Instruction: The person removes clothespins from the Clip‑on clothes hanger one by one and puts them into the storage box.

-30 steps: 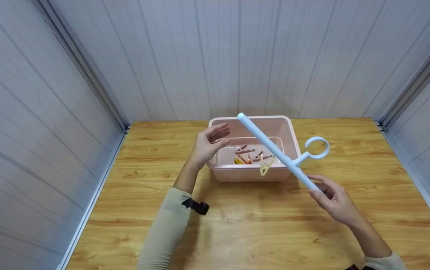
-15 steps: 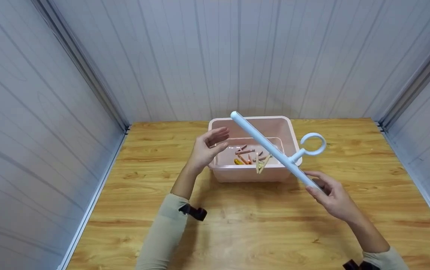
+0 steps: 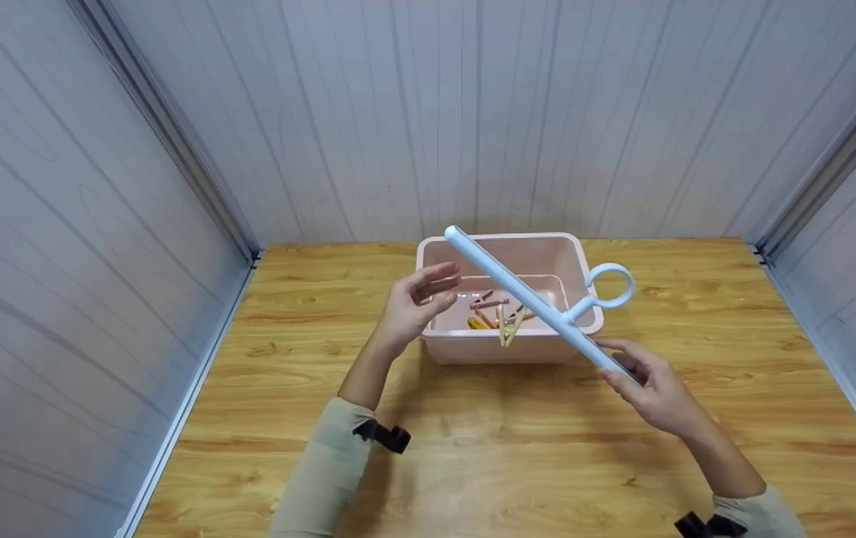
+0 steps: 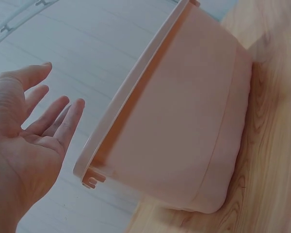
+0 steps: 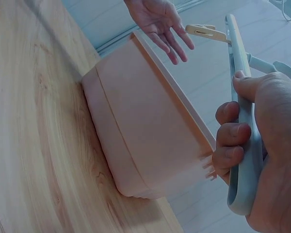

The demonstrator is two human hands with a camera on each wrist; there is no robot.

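In my right hand (image 3: pixel 656 392) I hold a light blue clothes hanger (image 3: pixel 510 280) by one end, fingers curled round its bar. It slants up and left over the pink bin (image 3: pixel 506 350), its round hook (image 3: pixel 631 291) pointing right. A yellowish clothespin (image 5: pixel 206 32) is attached to the hanger in the right wrist view; in the head view it shows below the bar at the bin's front rim. My left hand (image 3: pixel 409 310) is raised beside the bin's left rim, fingers loosely extended and holding nothing.
Inside the bin lie several small brownish and orange pieces, like clothespins (image 3: pixel 489 304), and a yellow piece (image 3: pixel 476 323). The bin stands on a wooden table (image 3: pixel 488 441) near the pale back wall (image 3: pixel 435 112). Side walls rise left and right.
The hanger has shifted left with my right hand, and the clothespin has moved left with it. My left hand stays almost in place beside the bin.
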